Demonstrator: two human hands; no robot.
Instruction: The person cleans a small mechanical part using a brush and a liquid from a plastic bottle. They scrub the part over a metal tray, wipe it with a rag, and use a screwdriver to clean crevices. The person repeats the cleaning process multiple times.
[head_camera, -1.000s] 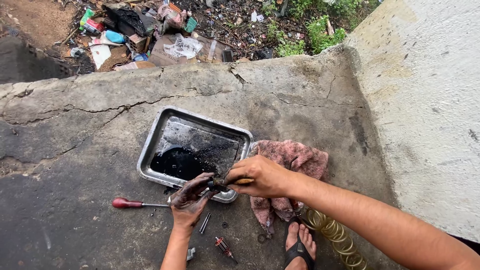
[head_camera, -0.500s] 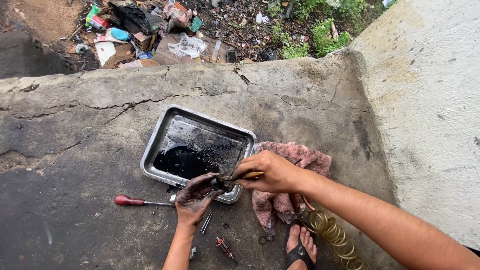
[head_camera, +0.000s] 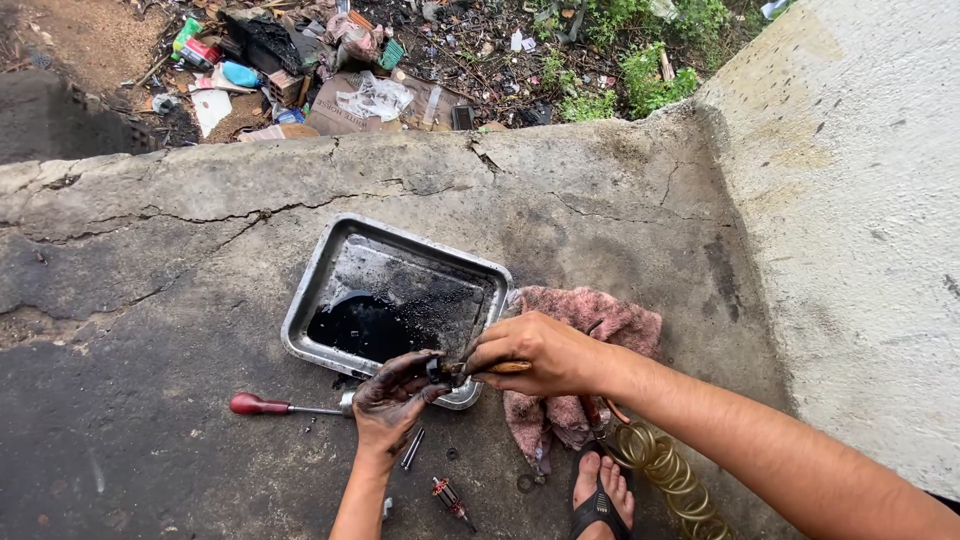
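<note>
On the cracked concrete floor (head_camera: 150, 440), farthest left, lies a red-handled screwdriver (head_camera: 285, 407), its shaft pointing toward the near corner of a metal tray (head_camera: 305, 310) that holds a pool of black oil (head_camera: 365, 330). Just right of the screwdriver's tip, the left hand (head_camera: 392, 400), blackened with grease, sits at the tray's near edge with its fingers (head_camera: 415, 365) curled around a small dark part (head_camera: 437, 370); what the part is cannot be told, since grime and the fingers hide most of it. Below this hand, a few small metal pieces (head_camera: 412, 450) and a small red-and-copper armature (head_camera: 450, 497) lie on the floor. The right hand (head_camera: 535, 352) meets the left over the tray's corner, clenched around a wooden-handled tool (head_camera: 505, 367) whose tip touches the dark part. Behind and under the right hand is a crumpled pink rag (head_camera: 590, 320). Further right, a foot in a black sandal (head_camera: 598, 490) stands beside a coil of yellowish spiral hose (head_camera: 670, 475), and a pale concrete wall (head_camera: 860, 200) rises at the right.
</note>
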